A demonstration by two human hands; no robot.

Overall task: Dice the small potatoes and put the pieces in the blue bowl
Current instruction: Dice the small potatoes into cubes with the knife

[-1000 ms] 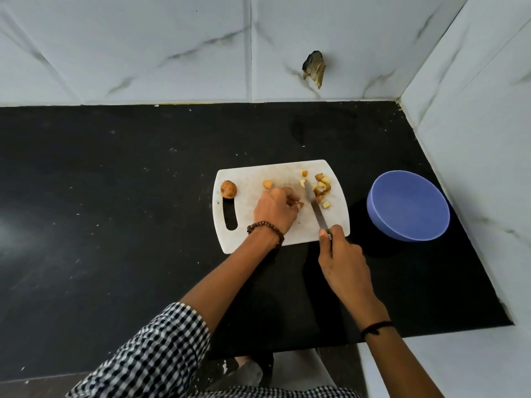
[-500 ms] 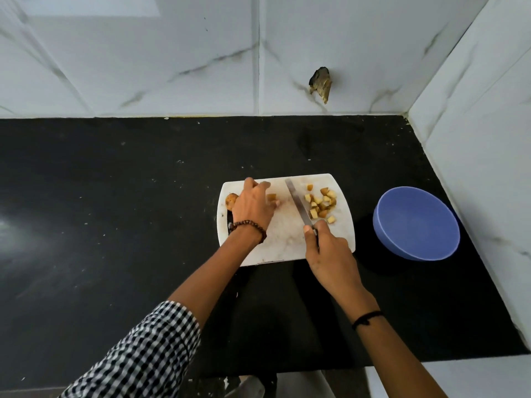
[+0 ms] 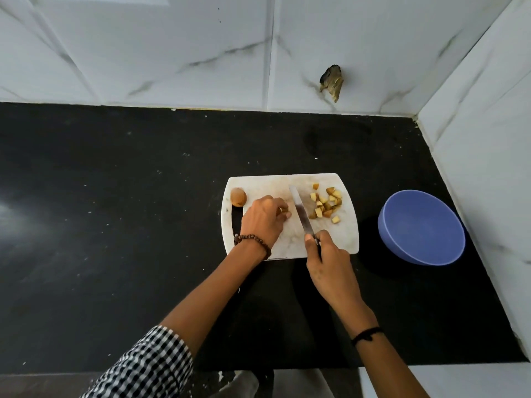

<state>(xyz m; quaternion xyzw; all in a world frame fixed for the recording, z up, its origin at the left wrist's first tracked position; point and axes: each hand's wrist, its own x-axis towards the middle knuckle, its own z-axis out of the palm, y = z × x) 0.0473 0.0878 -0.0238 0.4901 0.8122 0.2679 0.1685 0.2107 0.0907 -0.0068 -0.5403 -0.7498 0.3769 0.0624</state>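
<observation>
The left hand [image 3: 263,222] pinches a small potato piece [image 3: 284,211] by its sides; it looks firm and probably slippery. The right hand [image 3: 330,262] grips the knife [image 3: 301,214].

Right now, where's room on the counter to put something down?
The black counter left of the cutting board is bare, so is the strip between board and back wall. The board is crowded: knife, potato pieces. The blue bowl fills the right corner.

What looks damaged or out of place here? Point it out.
The back wall tile has a ragged brown-grey patch, above the cutting board; it looks like a broken hole or something stuck there, I cannot tell which. Pale specks dot the black counter. Nothing else stands out.
</observation>
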